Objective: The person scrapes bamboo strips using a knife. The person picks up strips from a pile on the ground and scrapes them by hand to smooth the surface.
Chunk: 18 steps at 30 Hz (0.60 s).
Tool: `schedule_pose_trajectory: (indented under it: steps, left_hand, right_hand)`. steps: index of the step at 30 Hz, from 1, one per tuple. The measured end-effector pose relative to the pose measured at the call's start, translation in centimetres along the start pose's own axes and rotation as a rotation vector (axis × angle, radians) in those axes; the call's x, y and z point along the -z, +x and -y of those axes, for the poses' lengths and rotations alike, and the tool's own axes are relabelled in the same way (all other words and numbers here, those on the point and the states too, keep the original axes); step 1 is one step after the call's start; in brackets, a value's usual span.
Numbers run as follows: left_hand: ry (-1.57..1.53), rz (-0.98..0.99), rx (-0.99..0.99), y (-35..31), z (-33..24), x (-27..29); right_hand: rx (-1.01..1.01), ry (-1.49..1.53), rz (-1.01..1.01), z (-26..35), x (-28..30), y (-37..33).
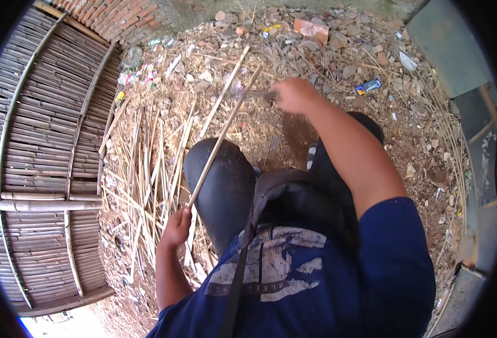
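My left hand (pixel 176 226) is closed around the near end of a long, thin bamboo strip (pixel 219 139). The strip slants up and to the right past my bent left knee (pixel 221 172). On the far side, my right hand (pixel 296 96) is closed on a tool that looks like a knife (pixel 264 94). Its blade points left toward the strip's far part and is smeared by motion, so I cannot tell whether they touch. Just left of the held strip, another pale bamboo strip (pixel 223 93) lies slanted.
Many loose bamboo strips (pixel 147 174) lie on the ground at my left, beside a bamboo-pole fence (pixel 45 118). Ahead are rubble, a reddish slab (pixel 311 30) and a blue wrapper (pixel 368 86). A brick wall (pixel 105 21) stands behind. Grey-green panels (pixel 448 50) line the right.
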<state>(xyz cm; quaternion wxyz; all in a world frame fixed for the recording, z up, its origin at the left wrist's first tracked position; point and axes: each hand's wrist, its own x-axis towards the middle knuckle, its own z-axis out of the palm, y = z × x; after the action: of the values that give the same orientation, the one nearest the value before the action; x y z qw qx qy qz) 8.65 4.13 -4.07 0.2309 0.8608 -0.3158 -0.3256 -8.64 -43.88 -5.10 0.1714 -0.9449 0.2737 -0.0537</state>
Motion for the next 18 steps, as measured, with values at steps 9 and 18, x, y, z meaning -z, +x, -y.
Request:
schedule_pose_trajectory:
  steps: [9,18]
  left_hand:
    - [0.157,-0.081,-0.083,-0.2,0.6,-0.2]
    - [0.031,-0.083,-0.025,-0.6,0.7,-0.4]
  right_hand:
    - [0.077,0.002,-0.077,2.1,1.2,-0.5]
    - [0.087,-0.033,-0.04,3.2,2.9,-0.8]
